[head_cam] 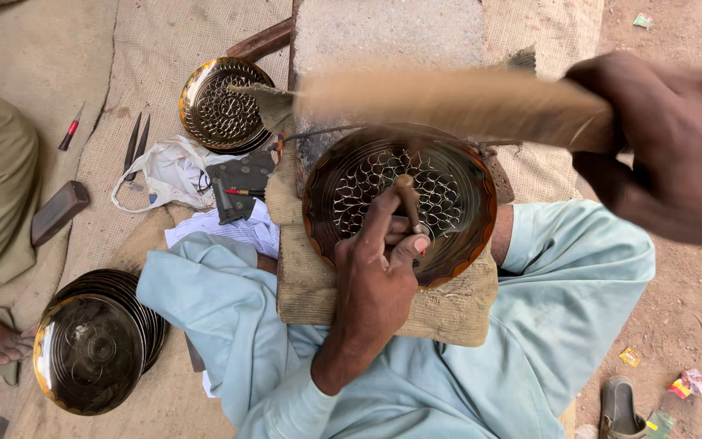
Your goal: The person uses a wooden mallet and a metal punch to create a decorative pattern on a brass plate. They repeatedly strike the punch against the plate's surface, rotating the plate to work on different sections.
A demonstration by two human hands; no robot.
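Engraving work on a round brass plate (448,236), seen from above, person sitting cross-legged. Left hand (375,276) has its fingers (379,219) closed around a short chisel (407,199), tip standing near the plate centre. Plate rests on a folded burlap pad (310,284) over the lap. Lattice pattern already covers the plate's middle; plain dark band near the scalloped rim looks uncut, so roughly midway by my judgement. Right hand (676,154) grips a wooden mallet (448,102), raised above the plate and motion-blurred. Stack of dark plates (95,349) sits on the mat to the left, apparently unpatterned. One patterned plate (221,106) lies further off, beyond a white bag (168,171) and loose hand tools (136,142). Stone block (387,32) sits farthest.
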